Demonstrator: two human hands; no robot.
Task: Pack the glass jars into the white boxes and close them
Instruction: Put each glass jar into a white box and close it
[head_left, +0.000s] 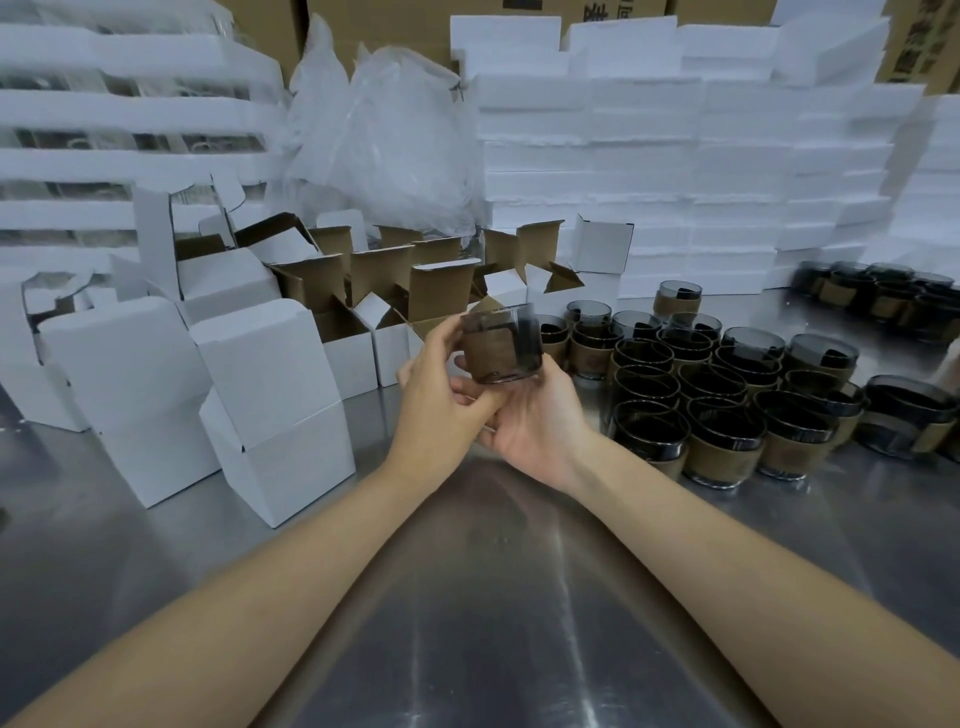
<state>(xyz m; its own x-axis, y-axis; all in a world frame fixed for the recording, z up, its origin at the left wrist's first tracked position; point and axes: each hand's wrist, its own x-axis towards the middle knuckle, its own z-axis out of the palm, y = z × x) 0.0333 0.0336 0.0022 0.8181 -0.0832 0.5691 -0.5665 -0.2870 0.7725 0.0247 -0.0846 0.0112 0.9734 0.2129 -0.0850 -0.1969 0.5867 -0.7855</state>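
Centrally, glass jar roughly upright above worktop; left hand fingers curl round side, right hand cups base; open white boxes just left, slightly farther.

Two hands, left hand and right hand, hold a smoked glass jar above a steel table, closed white boxes at left, open boxes beyond, banded jars massed at right.
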